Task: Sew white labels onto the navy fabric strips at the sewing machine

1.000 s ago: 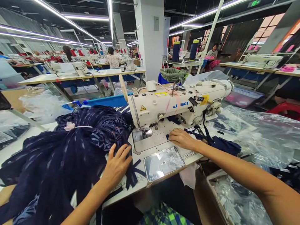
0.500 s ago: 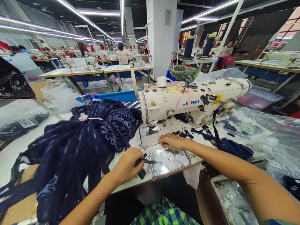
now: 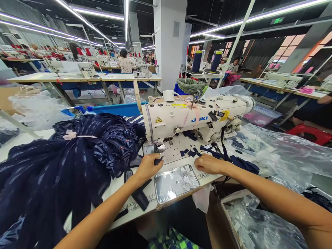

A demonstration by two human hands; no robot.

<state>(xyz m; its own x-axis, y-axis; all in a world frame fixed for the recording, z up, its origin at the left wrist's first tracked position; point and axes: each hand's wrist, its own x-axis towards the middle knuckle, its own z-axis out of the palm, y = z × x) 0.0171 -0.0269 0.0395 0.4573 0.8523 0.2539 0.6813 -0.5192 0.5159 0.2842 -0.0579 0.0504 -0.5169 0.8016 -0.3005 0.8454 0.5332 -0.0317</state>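
My left hand (image 3: 149,166) is closed on a navy fabric strap (image 3: 158,160), its end poking out beside the needle area of the white sewing machine (image 3: 181,116). More of the strap trails below the wrist over the table edge. My right hand (image 3: 209,164) rests on the table with curled fingers, right beside several small dark fabric pieces (image 3: 192,153); whatever its fingertips pinch is hidden. Between the hands and nearer to me lies a metal tray (image 3: 163,188) with white printed labels (image 3: 187,183). A large bundle of sheer navy garments (image 3: 75,166) fills the left side.
Clear plastic bags (image 3: 282,152) cover the table's right side. Below stands a box (image 3: 225,214) of plastic wrapping. Two navy thread cones (image 3: 197,62) stand behind the machine. Other people sit at sewing tables farther off; one person's arm shows at the far right.
The view has turned to the right. My left hand has carried the strap forward, closer to the needle. My right hand has moved right, from the needle plate to the small dark pieces.
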